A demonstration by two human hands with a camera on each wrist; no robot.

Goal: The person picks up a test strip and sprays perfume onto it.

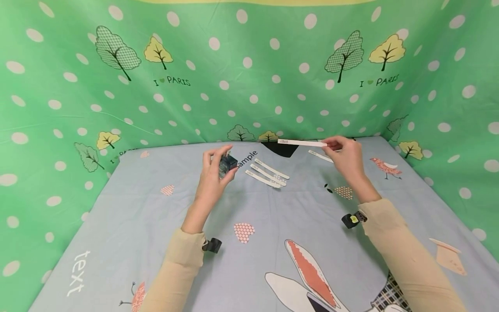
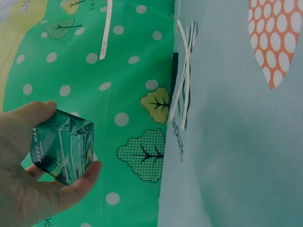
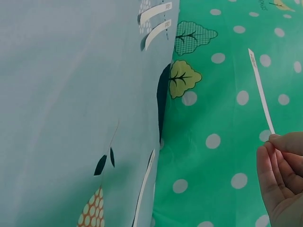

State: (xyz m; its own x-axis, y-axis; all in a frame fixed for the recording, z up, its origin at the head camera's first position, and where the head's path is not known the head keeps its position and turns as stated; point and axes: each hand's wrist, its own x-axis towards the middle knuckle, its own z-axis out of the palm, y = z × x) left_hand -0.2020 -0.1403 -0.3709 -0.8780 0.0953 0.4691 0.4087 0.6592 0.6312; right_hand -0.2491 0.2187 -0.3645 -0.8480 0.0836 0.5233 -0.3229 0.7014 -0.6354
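A slim white paper strip with a small printed mark at one end [image 1: 302,142] is held up beyond the worktop's middle, its long axis nearly level and running sideways; the marked end is free and points toward the left-hand side. A dark blue-green, block-shaped glass bottle lettered "SEXY MAN" [image 1: 229,165] is held aloft, tilted, well apart from the strip. Both forearms, in beige sleeves [image 1: 409,251], reach forward, wrists raised. Of the hands, the left hand [image 1: 210,180] is parted by the bottle's width, thumb and fingers curved about its sides; the right hand [image 1: 347,158] is nearly closed, thumb and fingertips pinching the strip's unmarked end. Between the hands, nearer the left, three similar strips [image 1: 268,174] lie roughly parallel, marked ends toward the left hand. A fourth strip [image 1: 320,156] lies beside the right hand, partly hidden by it. Pale blue printed cloth [image 1: 288,212] covers the worktop; green, white-dotted fabric [image 1: 249,43] rises beyond both hands.
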